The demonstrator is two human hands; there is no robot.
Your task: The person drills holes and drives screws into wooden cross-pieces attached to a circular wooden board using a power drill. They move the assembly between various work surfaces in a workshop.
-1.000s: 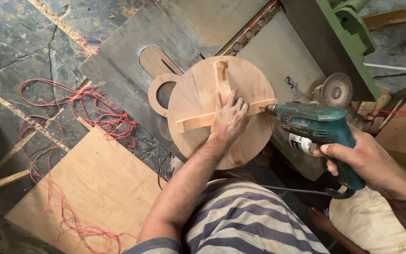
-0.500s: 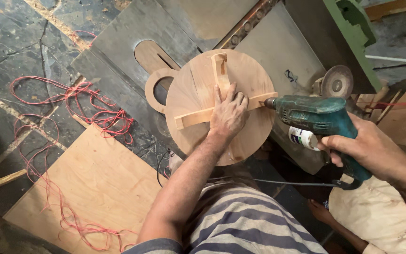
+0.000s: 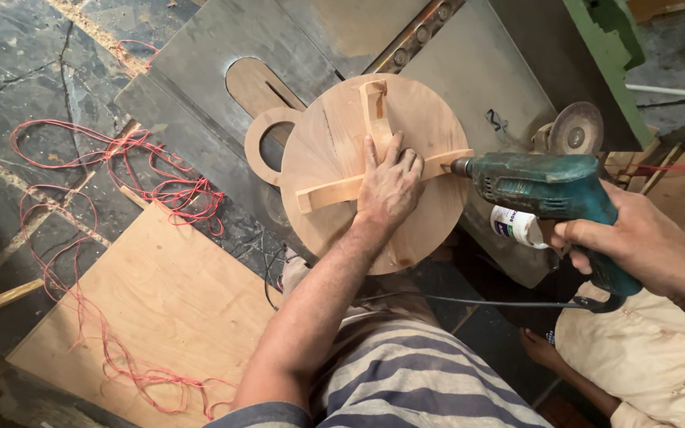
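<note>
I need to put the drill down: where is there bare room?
The plywood sheet by the left arm is bare between red wire loops. Crowded: the round wooden disc under the left hand, right hand and drill.

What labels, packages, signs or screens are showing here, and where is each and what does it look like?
Label: on the underside of the teal electric drill held in the right hand, beside the round wooden disc; curved sticker, white with a blue patch.
No packages, signs or screens visible.
</note>
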